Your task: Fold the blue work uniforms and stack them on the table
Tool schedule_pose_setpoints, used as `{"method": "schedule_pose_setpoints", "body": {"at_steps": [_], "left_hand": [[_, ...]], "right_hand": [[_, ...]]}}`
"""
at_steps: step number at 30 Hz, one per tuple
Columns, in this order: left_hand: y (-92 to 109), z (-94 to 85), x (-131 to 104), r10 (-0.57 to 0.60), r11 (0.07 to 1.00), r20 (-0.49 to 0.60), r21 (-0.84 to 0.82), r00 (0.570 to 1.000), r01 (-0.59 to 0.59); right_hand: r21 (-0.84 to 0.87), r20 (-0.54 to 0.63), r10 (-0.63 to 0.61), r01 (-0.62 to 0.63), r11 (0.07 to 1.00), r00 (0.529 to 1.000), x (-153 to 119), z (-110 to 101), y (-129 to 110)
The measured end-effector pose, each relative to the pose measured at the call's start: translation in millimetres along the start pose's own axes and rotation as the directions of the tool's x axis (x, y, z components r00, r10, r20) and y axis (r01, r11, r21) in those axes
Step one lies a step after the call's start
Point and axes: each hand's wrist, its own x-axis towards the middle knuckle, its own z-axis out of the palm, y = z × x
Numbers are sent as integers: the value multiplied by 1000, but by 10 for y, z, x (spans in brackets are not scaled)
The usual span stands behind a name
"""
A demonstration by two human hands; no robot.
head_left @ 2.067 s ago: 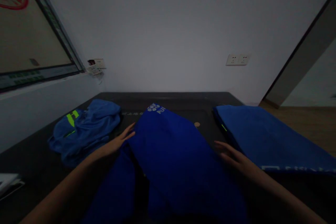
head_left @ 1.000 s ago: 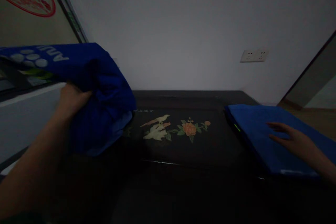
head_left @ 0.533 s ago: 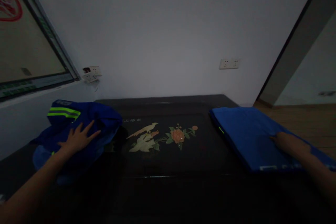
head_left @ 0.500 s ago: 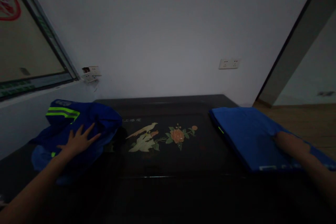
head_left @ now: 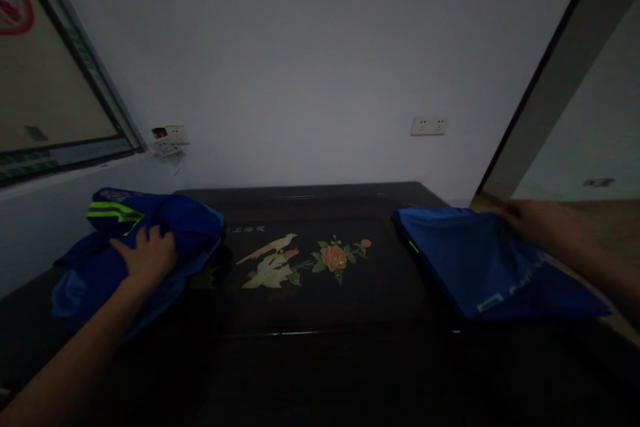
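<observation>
On the left of the dark table lies a crumpled blue jacket [head_left: 190,223] with yellow-green reflective stripes. My left hand [head_left: 150,257] is on top of it, its fingers curled into the fabric and the thumb pointing out to the side. On the right is a folded blue garment [head_left: 450,247], laid flat at its left part, with pale lettering along the near edge. My right hand [head_left: 525,217] grips the upper layer at its far right side and holds it raised, so the cloth slopes and a darker blue layer shows below. The right fingertips are partly hidden.
Between the garments the dark glossy table [head_left: 320,360] bears a bird-and-flower picture [head_left: 333,257]. A white wall with a socket plate [head_left: 429,125] stands behind it. More sockets [head_left: 170,140] hang by the window [head_left: 55,67] at left. Wooden floor [head_left: 613,220] shows at right.
My right hand has moved up and away from me, lifting the top layer of the folded garment. My left hand's spread fingers have curled into the jacket. The view has shifted slightly.
</observation>
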Motion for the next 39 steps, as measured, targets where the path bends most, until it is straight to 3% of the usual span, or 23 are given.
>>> {"method": "schedule_pose_setpoints", "body": {"at_steps": [2, 5, 7, 8, 10, 12, 14, 17, 19, 23, 26, 29, 32, 36, 39], "left_hand": [[512, -136, -104, 157, 988, -45, 8, 987, -157], [1421, -278, -458, 386, 904, 76, -230, 919, -361], [1993, -347, -789, 557, 731, 105, -533, 824, -427], [2242, -380, -954, 623, 619, 64, -650, 780, -441], [2641, -446, -1221, 670, 442, -78, -757, 738, -482], [2904, -488, -1355, 591, 369, -229, -776, 774, -512], [3049, -471, -1363, 426, 369, -342, -779, 837, -506], [3094, -312, -1265, 228, 355, -439, -794, 869, -494], [3031, -164, -1201, 246, 304, -448, -807, 860, -507], [2732, -16, -1108, 421, 231, -358, -846, 834, -480], [2433, -121, -1018, 510, 308, -283, -822, 812, -480], [2189, -381, -871, 577, 457, -219, -712, 787, -533], [2068, -774, -618, 580, 574, -216, -575, 786, -582], [2063, -1451, -181, 580, 610, -299, -457, 758, -647], [2082, -1907, 39, 426, 640, -499, -423, 755, -641]], "right_hand": [[-51, 71, -114, 118, 992, 991, 113, -292, -347], [-31, -44, -138, 137, 990, 989, 209, -671, -945], [150, -152, -166, 189, 970, 974, 195, -871, -1332], [278, -194, -169, 219, 935, 966, 164, -954, -1507], [548, -256, -149, 271, 791, 955, 67, -1083, -1803], [773, -275, -138, 304, 557, 952, -61, -1154, -2019], [907, -263, -165, 301, 294, 951, -199, -1160, -2158], [969, -234, -266, 248, 17, 935, -378, -1045, -2246], [976, -215, -309, 211, -46, 927, -445, -904, -2235], [989, -130, -300, 144, 23, 945, -414, -571, -2040], [991, -41, -258, 72, 111, 965, -352, -348, -1809], [979, -5, -246, 54, 196, 969, -344, -203, -1638], [951, -26, -281, 110, 288, 959, -320, -227, -1619], [906, -161, -274, 252, 339, 948, -170, -594, -1841], [855, -365, -199, 412, 315, 910, -67, -934, -2082]]}}
